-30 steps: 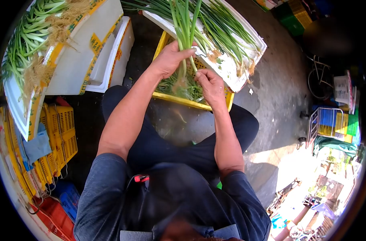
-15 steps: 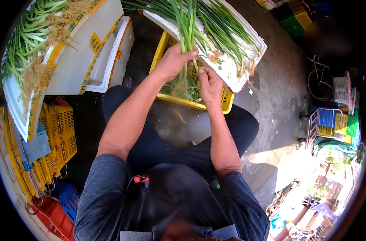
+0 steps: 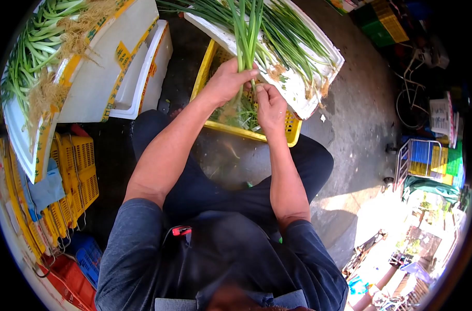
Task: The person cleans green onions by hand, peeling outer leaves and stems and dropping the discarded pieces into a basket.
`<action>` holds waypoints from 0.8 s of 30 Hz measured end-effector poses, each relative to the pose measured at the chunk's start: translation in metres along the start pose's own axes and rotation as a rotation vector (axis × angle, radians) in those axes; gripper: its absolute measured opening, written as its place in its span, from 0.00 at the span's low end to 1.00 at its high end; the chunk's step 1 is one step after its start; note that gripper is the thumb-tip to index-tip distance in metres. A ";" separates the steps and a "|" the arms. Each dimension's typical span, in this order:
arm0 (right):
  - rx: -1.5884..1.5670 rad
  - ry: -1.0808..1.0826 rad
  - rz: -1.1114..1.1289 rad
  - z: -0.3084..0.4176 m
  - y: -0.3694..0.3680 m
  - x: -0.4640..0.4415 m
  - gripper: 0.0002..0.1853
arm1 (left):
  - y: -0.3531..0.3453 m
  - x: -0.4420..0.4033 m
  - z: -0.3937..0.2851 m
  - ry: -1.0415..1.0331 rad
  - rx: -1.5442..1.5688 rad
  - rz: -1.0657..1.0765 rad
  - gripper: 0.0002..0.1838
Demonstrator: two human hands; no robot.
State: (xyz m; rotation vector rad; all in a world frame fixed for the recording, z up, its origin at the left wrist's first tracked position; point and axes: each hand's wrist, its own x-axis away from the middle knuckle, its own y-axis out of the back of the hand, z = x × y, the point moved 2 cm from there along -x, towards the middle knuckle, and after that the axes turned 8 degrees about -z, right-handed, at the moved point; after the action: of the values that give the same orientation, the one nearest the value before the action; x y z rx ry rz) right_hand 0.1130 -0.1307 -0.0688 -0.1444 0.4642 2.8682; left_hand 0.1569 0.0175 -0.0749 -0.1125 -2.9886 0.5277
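Observation:
My left hand [image 3: 228,82] is closed around a bunch of green onions [image 3: 247,39], whose long green leaves point away from me. Close beside it, my right hand [image 3: 271,109] pinches at the lower stalks of the same bunch. Both hands are above a yellow plastic crate [image 3: 236,130], which holds loose green trimmings [image 3: 245,115]. Beyond the crate, more green onions [image 3: 301,46] with roots lie on a white foam board [image 3: 301,103]. The ends of the stalks under my fingers are partly hidden.
At the left, rooted green onions [image 3: 41,49] lie on white foam boxes [image 3: 103,70] with yellow tape. Stacked yellow crates [image 3: 80,171] stand below them. To the right is wet concrete floor [image 3: 350,119], with a metal trolley [image 3: 422,155] and a bicycle [image 3: 412,106] farther off.
The held bunch has shifted slightly to the right and stands a little more upright. My hands stay close together over the crate, with only small finger movement.

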 end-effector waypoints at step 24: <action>0.194 0.135 0.048 -0.002 0.007 -0.001 0.10 | 0.000 0.001 0.007 0.007 -0.094 0.019 0.10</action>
State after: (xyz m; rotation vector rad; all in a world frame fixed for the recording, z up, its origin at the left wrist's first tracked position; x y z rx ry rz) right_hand 0.1128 -0.1381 -0.0681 -0.2969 0.7787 2.8503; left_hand 0.1551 0.0155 -0.0815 -0.1507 -3.0082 0.3872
